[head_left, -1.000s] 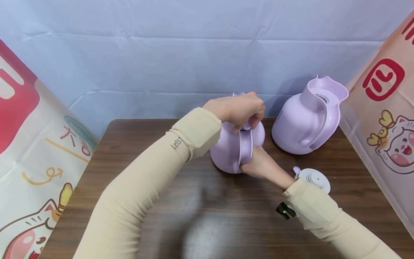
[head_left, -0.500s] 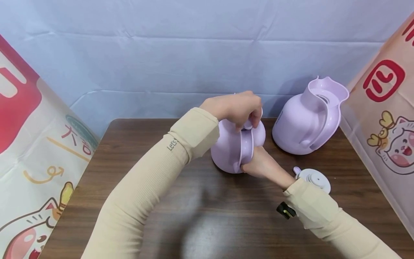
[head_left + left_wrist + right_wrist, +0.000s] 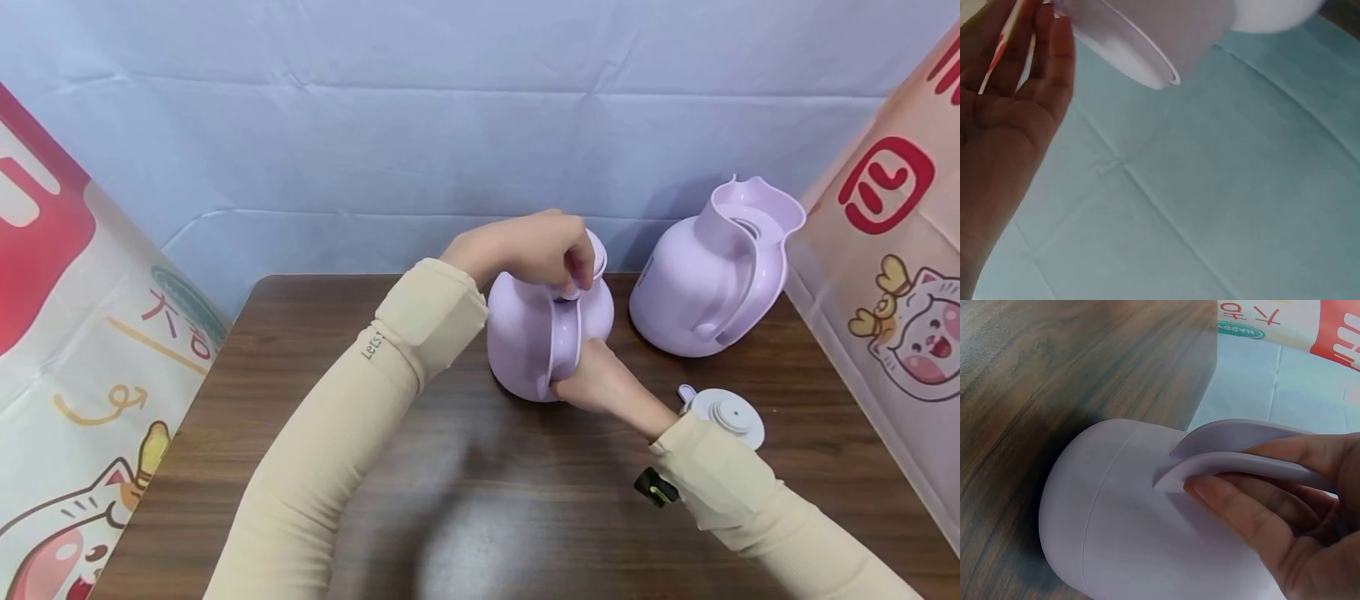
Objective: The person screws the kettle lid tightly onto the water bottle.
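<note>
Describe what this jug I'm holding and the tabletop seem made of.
The held jug looks like plastic, smooth and softly glossy, with even colour and soft highlights. The tabletop seems wood or wood-effect laminate, faintly shiny, with dark grain.

The head view is evenly, softly lit, with whitish glare on the brown wood-grain worktop beside a blurred dark shadow; a faint shadow falls on the creased pale-blue cloth backdrop. The left wrist view is dim, greenish and soft, its left grip underexposed. The right wrist view shows dark shadow edging the rounded lilac plastic jug.
</note>
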The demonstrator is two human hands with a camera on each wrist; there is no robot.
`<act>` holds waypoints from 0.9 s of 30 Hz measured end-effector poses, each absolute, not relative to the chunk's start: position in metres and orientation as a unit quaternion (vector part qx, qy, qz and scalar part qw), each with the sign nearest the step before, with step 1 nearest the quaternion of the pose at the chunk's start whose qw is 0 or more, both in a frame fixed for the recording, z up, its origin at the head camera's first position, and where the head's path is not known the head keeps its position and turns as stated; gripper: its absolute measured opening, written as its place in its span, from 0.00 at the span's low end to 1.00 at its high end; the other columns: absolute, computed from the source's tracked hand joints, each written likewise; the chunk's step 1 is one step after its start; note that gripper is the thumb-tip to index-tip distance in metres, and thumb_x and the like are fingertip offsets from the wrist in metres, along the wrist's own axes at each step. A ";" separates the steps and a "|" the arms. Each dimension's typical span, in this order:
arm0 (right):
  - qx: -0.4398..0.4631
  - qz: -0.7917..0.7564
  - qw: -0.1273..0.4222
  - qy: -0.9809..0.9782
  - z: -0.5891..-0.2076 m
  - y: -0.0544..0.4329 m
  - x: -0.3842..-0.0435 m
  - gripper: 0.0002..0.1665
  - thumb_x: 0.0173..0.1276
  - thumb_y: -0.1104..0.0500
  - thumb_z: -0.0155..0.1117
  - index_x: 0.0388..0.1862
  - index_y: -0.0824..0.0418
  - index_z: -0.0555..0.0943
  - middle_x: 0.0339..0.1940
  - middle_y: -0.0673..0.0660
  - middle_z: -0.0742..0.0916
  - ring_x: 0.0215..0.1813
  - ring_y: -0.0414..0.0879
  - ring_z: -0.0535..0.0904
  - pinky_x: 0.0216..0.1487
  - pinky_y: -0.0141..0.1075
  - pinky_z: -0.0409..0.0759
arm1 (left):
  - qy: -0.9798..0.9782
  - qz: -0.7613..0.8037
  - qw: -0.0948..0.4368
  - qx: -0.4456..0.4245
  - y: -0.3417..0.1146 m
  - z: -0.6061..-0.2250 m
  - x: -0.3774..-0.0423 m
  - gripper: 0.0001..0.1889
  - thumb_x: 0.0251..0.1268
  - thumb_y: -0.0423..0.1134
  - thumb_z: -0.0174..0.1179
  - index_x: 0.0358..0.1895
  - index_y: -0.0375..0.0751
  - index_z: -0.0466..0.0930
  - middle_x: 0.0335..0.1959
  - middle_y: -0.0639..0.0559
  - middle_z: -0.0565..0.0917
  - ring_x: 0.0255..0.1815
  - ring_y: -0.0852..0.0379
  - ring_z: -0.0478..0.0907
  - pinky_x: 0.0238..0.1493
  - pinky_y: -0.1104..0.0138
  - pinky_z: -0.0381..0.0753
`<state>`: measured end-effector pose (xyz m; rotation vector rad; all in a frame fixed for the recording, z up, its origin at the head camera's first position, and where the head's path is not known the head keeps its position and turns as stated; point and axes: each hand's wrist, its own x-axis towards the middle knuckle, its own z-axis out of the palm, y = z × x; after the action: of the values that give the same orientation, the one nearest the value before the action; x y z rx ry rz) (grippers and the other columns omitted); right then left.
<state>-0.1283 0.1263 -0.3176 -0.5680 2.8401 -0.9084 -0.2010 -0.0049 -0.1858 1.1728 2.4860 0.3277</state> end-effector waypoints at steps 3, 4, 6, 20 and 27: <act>-0.185 -0.292 0.051 0.937 -0.318 0.126 -0.128 0.12 0.36 0.67 0.62 0.24 0.68 0.73 0.19 0.57 0.76 0.22 0.49 0.69 0.23 0.39 0.68 | 0.882 0.144 0.190 0.406 -0.009 -0.186 -0.199 0.11 0.57 0.31 0.60 0.43 0.42 0.83 0.39 0.56 0.82 0.42 0.63 0.74 0.45 0.75 0.68; -0.184 -0.291 0.051 0.937 -0.318 0.126 -0.128 0.12 0.36 0.67 0.62 0.24 0.68 0.73 0.19 0.57 0.76 0.22 0.49 0.69 0.23 0.39 0.68 | 0.883 0.154 0.190 0.401 -0.010 -0.187 -0.198 0.11 0.57 0.31 0.60 0.44 0.42 0.83 0.40 0.56 0.82 0.42 0.63 0.74 0.45 0.75 0.68; -0.185 -0.290 0.051 0.938 -0.318 0.126 -0.128 0.11 0.36 0.67 0.62 0.23 0.68 0.73 0.19 0.57 0.77 0.22 0.49 0.69 0.23 0.39 0.68 | 0.883 0.174 0.192 0.391 -0.013 -0.187 -0.196 0.12 0.57 0.31 0.60 0.46 0.42 0.82 0.41 0.56 0.82 0.43 0.63 0.75 0.45 0.74 0.68; -0.189 -0.293 0.045 0.936 -0.320 0.126 -0.128 0.15 0.37 0.67 0.64 0.28 0.69 0.75 0.24 0.59 0.80 0.26 0.51 0.72 0.29 0.43 0.72 | 0.912 0.323 0.144 0.207 -0.025 -0.201 -0.178 0.06 0.60 0.41 0.59 0.37 0.43 0.81 0.32 0.53 0.82 0.32 0.60 0.78 0.35 0.72 0.73; -0.194 -0.297 0.045 0.934 -0.320 0.126 -0.126 0.19 0.38 0.67 0.66 0.34 0.70 0.77 0.28 0.59 0.82 0.31 0.52 0.74 0.33 0.46 0.73 | 0.931 0.319 0.127 0.125 -0.030 -0.217 -0.165 0.14 0.58 0.48 0.61 0.29 0.39 0.82 0.20 0.51 0.81 0.22 0.58 0.80 0.25 0.70 0.71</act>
<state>-0.1262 0.1261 -0.3196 -0.5913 2.8525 -0.9076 -0.1647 -0.0298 -0.2165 0.3632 2.7087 0.9273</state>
